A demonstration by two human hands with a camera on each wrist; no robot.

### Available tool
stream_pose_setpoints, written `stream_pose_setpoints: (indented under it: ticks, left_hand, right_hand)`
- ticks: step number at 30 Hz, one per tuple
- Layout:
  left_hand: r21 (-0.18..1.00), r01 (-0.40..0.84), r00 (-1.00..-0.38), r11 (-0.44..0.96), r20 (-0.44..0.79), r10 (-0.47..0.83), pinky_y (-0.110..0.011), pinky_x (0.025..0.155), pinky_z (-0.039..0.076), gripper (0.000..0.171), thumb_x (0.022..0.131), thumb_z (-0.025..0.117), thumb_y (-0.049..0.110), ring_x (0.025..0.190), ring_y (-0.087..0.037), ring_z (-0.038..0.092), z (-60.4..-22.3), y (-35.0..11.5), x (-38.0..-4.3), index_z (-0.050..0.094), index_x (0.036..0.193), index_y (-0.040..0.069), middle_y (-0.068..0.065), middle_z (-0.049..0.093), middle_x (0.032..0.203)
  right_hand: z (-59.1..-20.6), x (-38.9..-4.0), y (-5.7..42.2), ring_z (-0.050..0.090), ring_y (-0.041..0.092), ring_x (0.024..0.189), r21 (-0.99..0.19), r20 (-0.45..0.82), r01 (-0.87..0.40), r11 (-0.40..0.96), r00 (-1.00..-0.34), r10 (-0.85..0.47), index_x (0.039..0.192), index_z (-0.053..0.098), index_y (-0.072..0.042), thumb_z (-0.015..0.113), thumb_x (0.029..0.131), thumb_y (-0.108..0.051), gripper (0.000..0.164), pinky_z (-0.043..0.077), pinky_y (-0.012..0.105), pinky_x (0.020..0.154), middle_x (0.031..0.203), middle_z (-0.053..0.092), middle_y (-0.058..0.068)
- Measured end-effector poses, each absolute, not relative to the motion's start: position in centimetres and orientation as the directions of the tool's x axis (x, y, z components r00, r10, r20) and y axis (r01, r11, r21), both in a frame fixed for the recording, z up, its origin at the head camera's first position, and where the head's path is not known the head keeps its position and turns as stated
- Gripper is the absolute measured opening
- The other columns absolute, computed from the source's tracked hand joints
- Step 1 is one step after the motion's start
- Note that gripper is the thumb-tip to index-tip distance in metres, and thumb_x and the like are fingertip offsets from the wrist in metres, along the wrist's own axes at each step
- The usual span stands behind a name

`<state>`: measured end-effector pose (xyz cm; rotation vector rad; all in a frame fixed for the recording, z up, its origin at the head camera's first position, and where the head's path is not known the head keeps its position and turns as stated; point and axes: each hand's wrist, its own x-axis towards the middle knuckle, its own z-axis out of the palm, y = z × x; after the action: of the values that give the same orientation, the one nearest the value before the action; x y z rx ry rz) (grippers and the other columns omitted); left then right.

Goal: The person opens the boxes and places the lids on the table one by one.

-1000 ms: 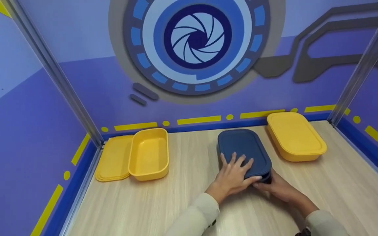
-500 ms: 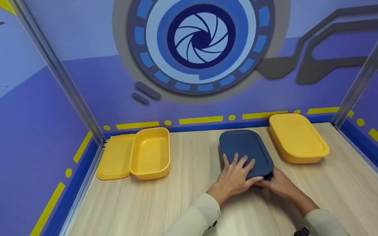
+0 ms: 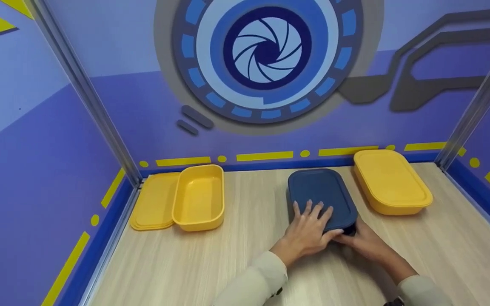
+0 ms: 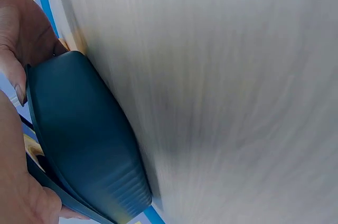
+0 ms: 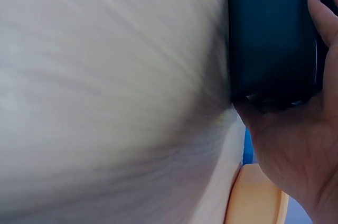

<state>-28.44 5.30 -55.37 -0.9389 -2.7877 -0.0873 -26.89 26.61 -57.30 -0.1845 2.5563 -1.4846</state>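
Observation:
A dark blue lunch box stands right of the middle of the table, its lid (image 3: 319, 185) over the base (image 4: 79, 123). My left hand (image 3: 306, 231) lies on the near half of the lid, fingers spread, thumb along the near edge. With my right hand (image 3: 366, 242) I grip the base at its near right corner. In the left wrist view, a gap shows between lid and base on the near side, and the right thumb (image 4: 18, 81) sits at the base's rim. The right wrist view has the base (image 5: 272, 34) against the right palm; the left hand's fingers are out of sight there.
A lidded yellow box (image 3: 391, 180) stands to the right, close to the back wall. To the left is an uncovered yellow box (image 3: 198, 197), partly overlapping a yellow lid (image 3: 155, 202). Printed panels (image 3: 113, 102) and metal posts (image 3: 87, 97) enclose the wooden table (image 3: 177, 267).
The head view has shifted, so everything sits slightly farther right in it. Both hands stay at the dark blue lunch box with almost the same hold.

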Motion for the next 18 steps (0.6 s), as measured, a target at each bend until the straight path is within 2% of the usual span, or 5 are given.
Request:
stream_pose_setpoints:
  ticks: [3, 7, 12, 15, 18]
  left_hand:
    - [0.036, 0.604, -0.782, 0.796, 0.222, 0.582, -0.067, 0.125, 0.036, 0.074, 0.110, 0.015, 0.070, 0.158, -0.035, 0.046, -55.3, 5.3, -28.3, 0.034, 0.168, 0.029, -0.005, 0.048, 0.169]
    - [0.153, 0.599, -0.790, 0.786, 0.273, 0.549, -0.067, 0.127, 0.034, 0.071, 0.111, 0.021, 0.066, 0.160, -0.036, 0.042, -55.3, 5.1, -28.1, 0.033, 0.169, 0.027, -0.008, 0.046, 0.169]
    - [0.171, 0.603, -0.781, 0.779, 0.324, 0.534, -0.064, 0.126, 0.037, 0.071, 0.112, 0.021, 0.064, 0.160, -0.037, 0.042, -55.4, 4.6, -27.9, 0.036, 0.167, 0.022, -0.011, 0.045, 0.169]
    - [0.200, 0.615, -0.767, 0.763, 0.380, 0.518, -0.058, 0.125, 0.042, 0.070, 0.113, 0.025, 0.062, 0.156, -0.036, 0.048, -55.3, 4.1, -28.0, 0.038, 0.165, 0.019, -0.012, 0.051, 0.165]
    - [0.215, 0.634, -0.729, 0.743, 0.486, 0.482, -0.048, 0.115, 0.054, 0.066, 0.113, 0.036, 0.059, 0.142, -0.032, 0.063, -55.1, 3.5, -28.3, 0.044, 0.161, 0.015, -0.013, 0.060, 0.154]
  right_hand:
    - [-57.6, -26.8, 26.6, 0.009, 0.042, 0.168, -0.872, -0.078, -0.034, 0.489, -0.976, -0.206, 0.172, -0.008, -0.012, 0.077, 0.096, -0.045, 0.119, 0.011, 0.069, 0.132, 0.181, 0.002, 0.021]
    - [-57.7, -26.9, 26.6, 0.015, 0.044, 0.167, -0.856, -0.072, -0.040, 0.516, -0.978, -0.194, 0.173, -0.007, -0.017, 0.076, 0.096, -0.049, 0.118, 0.016, 0.071, 0.131, 0.181, 0.007, 0.021]
    - [-57.5, -27.1, 26.6, 0.016, 0.049, 0.166, -0.826, -0.081, -0.031, 0.563, -0.982, -0.172, 0.173, -0.011, -0.024, 0.076, 0.093, -0.056, 0.122, 0.019, 0.073, 0.129, 0.181, 0.006, 0.022]
    - [-57.4, -27.2, 26.6, 0.016, 0.051, 0.165, -0.811, -0.115, -0.004, 0.585, -0.979, -0.166, 0.171, -0.016, -0.028, 0.076, 0.092, -0.059, 0.125, 0.017, 0.075, 0.128, 0.181, 0.002, 0.023]
    - [-57.3, -27.3, 26.6, 0.018, 0.053, 0.163, -0.785, -0.165, 0.038, 0.619, -0.975, -0.150, 0.170, -0.020, -0.029, 0.074, 0.092, -0.063, 0.127, 0.017, 0.077, 0.127, 0.181, -0.001, 0.024]
